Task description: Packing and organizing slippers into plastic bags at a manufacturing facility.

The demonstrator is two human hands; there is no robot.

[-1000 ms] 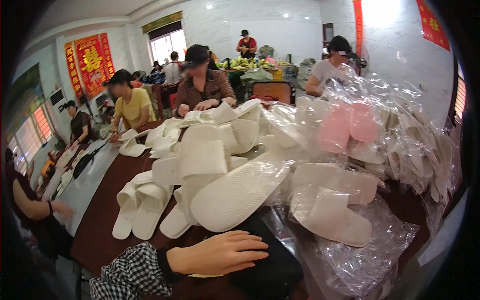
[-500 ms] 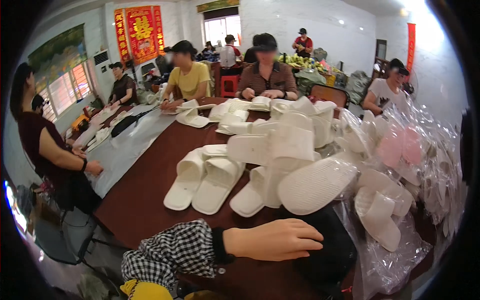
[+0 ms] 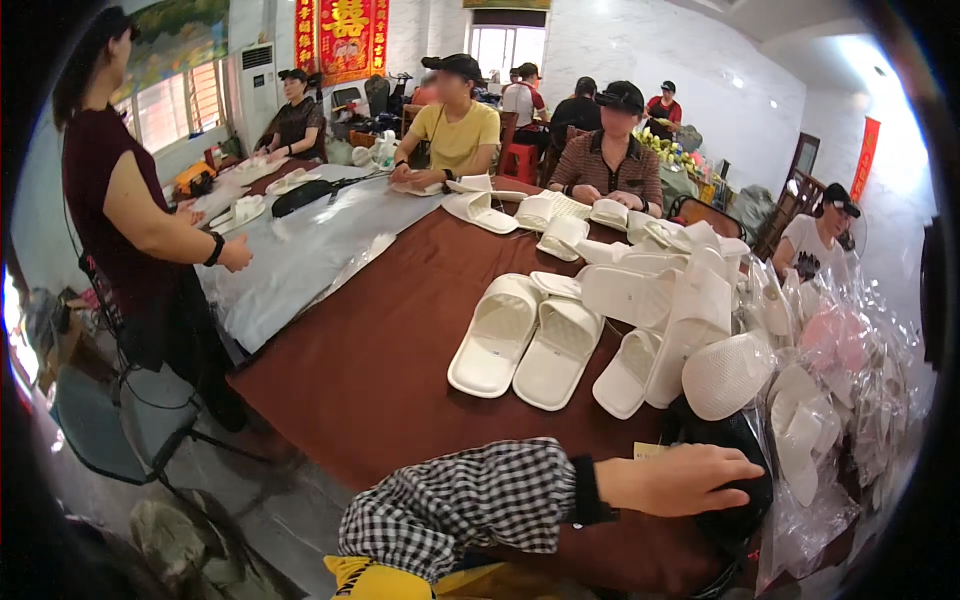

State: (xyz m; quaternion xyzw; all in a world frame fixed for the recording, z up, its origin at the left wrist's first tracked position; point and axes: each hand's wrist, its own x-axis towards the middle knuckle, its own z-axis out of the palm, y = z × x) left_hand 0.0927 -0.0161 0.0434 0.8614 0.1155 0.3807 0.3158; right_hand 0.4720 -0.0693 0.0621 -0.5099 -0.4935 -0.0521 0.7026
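Head view: left hand [image 3: 680, 480] lies flat, unclenched, on a black pouch [image 3: 735, 480] (soft, light, probably); grasp its edge. Right hand unseen.

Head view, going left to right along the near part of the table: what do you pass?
Checked sleeve → left hand → black object under its fingers → clear bags of slippers.

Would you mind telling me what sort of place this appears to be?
Probably a small workshop where slippers are packed by hand. White slippers lie piled on a long brown table, clear bags of slippers are heaped at the right, and several people sit working around it.
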